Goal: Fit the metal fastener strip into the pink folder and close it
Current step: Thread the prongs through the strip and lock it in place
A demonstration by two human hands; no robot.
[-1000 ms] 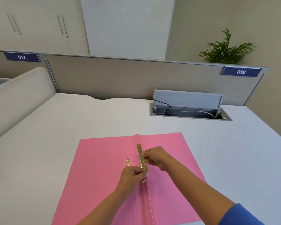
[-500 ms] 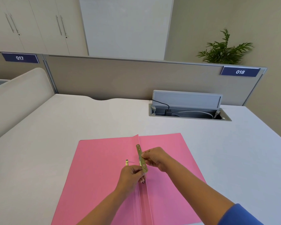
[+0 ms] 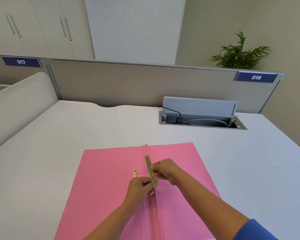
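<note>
The pink folder (image 3: 109,187) lies open and flat on the white desk, its spine fold running toward me down the middle. A gold metal fastener strip (image 3: 150,168) with slots and holes is held over the spine, tilted slightly. My right hand (image 3: 166,170) pinches the strip at its middle from the right. My left hand (image 3: 139,189) grips the strip's near end from below. A small gold fastener piece (image 3: 135,174) stands up from the left leaf, just beyond my left hand.
White desk (image 3: 76,132) bounded by a beige partition at the back and a curved divider on the left. An open cable tray (image 3: 201,122) with plugs and cords sits in the desk at the back right. A potted plant stands behind the partition.
The hands and strip stay almost in place over the spine; the strip has shifted only slightly.
</note>
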